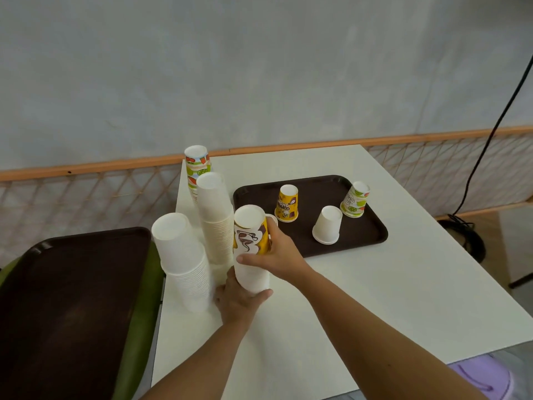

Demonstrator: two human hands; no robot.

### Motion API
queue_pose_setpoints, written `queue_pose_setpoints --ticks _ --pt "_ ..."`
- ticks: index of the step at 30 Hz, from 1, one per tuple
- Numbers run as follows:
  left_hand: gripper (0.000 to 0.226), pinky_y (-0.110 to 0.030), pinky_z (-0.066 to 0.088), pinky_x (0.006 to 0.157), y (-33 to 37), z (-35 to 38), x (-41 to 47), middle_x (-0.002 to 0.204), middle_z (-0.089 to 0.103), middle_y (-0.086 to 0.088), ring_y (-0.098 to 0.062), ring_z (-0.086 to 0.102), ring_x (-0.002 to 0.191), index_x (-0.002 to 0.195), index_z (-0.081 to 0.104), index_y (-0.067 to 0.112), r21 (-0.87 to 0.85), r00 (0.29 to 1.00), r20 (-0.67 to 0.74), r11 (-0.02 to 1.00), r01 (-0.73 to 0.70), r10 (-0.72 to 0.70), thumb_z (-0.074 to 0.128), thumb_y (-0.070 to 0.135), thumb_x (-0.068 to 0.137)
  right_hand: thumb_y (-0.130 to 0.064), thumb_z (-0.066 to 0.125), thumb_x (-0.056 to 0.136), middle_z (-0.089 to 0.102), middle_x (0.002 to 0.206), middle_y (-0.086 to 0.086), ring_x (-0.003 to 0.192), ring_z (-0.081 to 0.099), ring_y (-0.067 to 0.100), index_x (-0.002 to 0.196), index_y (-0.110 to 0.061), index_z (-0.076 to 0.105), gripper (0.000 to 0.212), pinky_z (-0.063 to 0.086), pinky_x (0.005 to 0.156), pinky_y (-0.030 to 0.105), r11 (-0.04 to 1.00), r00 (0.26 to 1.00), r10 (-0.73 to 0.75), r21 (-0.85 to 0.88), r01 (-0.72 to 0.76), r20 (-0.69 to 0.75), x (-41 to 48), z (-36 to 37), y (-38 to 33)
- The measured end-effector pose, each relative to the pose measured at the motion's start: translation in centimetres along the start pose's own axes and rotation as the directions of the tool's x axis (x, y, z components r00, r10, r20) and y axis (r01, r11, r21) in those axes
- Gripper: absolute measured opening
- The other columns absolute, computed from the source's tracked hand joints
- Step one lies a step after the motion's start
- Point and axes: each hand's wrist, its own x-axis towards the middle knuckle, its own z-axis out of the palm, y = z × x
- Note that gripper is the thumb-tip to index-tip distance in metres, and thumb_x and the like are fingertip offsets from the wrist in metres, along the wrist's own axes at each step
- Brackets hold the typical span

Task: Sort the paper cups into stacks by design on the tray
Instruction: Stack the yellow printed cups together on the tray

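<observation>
A dark brown tray (363,241) lies on the white table and holds three upside-down cups: a yellow one (287,203), a plain white one (327,225) and a green-fruit one (355,199). Left of the tray, my left hand (239,301) grips the lower part of a short white cup stack (252,280). My right hand (278,251) is closed around the yellow cup with a brown swirl (251,230) on top of that stack. Beside it stand two tall white stacks (184,261) (216,215) and a green-fruit stack (197,166) behind them.
A second dark tray (66,298) rests on a green seat at the left, beside the table's edge. A low orange-railed mesh fence (86,194) runs behind the table. A black cable (490,140) hangs at the right, and a purple stool (484,376) sits at the lower right.
</observation>
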Motion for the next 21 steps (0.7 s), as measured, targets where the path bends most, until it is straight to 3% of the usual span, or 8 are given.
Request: queue_pose_setpoints --ticks 3,5,7,10,12,14,21 --pt "0.096 -0.032 0.035 0.109 -0.2 0.1 0.8 0.135 0.050 0.005 -0.017 0.046 0.127 0.138 0.032 0.024 0.077 0.998 0.012 0.995 -0.056 0.055 0.063 0.074 0.062 -0.023 0.079 0.073 0.052 0.111 -0.017 0.101 0.052 0.005 0.122 -0.036 0.034 0.068 0.043 0.084 0.017 1.000 1.000 0.004 0.000 -0.004 -0.018 0.4 -0.1 0.1" --pt "0.094 -0.032 0.036 0.107 -0.2 0.1 0.9 0.132 0.051 0.005 -0.017 0.047 0.125 0.136 0.034 0.023 0.067 0.997 0.014 0.995 -0.074 0.073 0.065 0.071 0.062 -0.026 0.079 0.072 0.056 0.116 -0.012 0.107 0.055 0.009 0.125 -0.034 0.037 0.069 0.048 0.093 0.026 1.000 0.999 0.010 0.005 -0.010 -0.037 0.6 -0.2 0.2" --pt "0.090 -0.033 0.039 0.105 0.0 0.2 0.7 0.129 0.053 0.003 -0.019 0.049 0.122 0.134 0.038 0.020 -0.003 0.994 0.008 0.994 -0.113 0.113 0.070 0.065 0.062 -0.027 0.079 0.072 0.056 0.124 -0.006 0.113 0.055 0.014 0.132 -0.028 0.035 0.074 0.047 0.096 0.033 1.000 0.999 0.024 0.009 -0.024 -0.042 0.7 -0.6 0.1" --pt "0.089 -0.040 0.048 0.100 0.4 0.1 0.4 0.127 0.051 -0.001 -0.022 0.051 0.120 0.133 0.038 0.018 -0.232 0.990 0.016 0.964 -0.132 0.139 0.081 0.047 0.060 -0.024 0.077 0.074 0.056 0.123 -0.005 0.110 0.054 0.013 0.132 -0.025 0.035 0.072 0.045 0.092 0.030 0.999 0.998 0.030 0.044 -0.028 -0.048 0.7 -1.4 -0.3" --pt "0.092 -0.038 0.052 0.096 0.8 0.0 0.3 0.127 0.047 -0.001 -0.022 0.049 0.118 0.133 0.036 0.020 -0.351 0.990 0.061 0.931 -0.097 0.126 0.085 0.037 0.057 -0.023 0.077 0.075 0.055 0.119 -0.008 0.107 0.053 0.011 0.131 -0.026 0.036 0.070 0.045 0.090 0.027 0.998 0.997 0.032 0.063 -0.028 -0.066 0.6 -1.9 -0.6" --pt "0.092 -0.030 0.051 0.091 1.3 -0.3 0.1 0.124 0.046 0.001 -0.020 0.048 0.115 0.131 0.035 0.021 -0.426 0.986 0.094 0.901 -0.085 0.138 0.087 0.029 0.055 -0.022 0.077 0.075 0.055 0.116 -0.008 0.106 0.053 0.010 0.130 -0.026 0.037 0.068 0.045 0.088 0.025 0.996 0.996 0.029 0.087 -0.022 -0.085 0.6 -2.4 -0.9" --pt "0.090 -0.024 0.043 0.095 4.3 -2.2 -2.3 0.118 0.045 0.010 -0.009 0.041 0.111 0.136 0.030 0.022 -0.564 0.969 0.148 0.821 -0.084 0.200 0.084 0.015 0.064 -0.027 0.077 0.074 0.054 0.119 -0.008 0.108 0.052 0.011 0.130 -0.026 0.039 0.068 0.045 0.090 0.029 0.999 0.997 0.010 0.048 -0.006 -0.075 0.0 -4.6 -1.4"
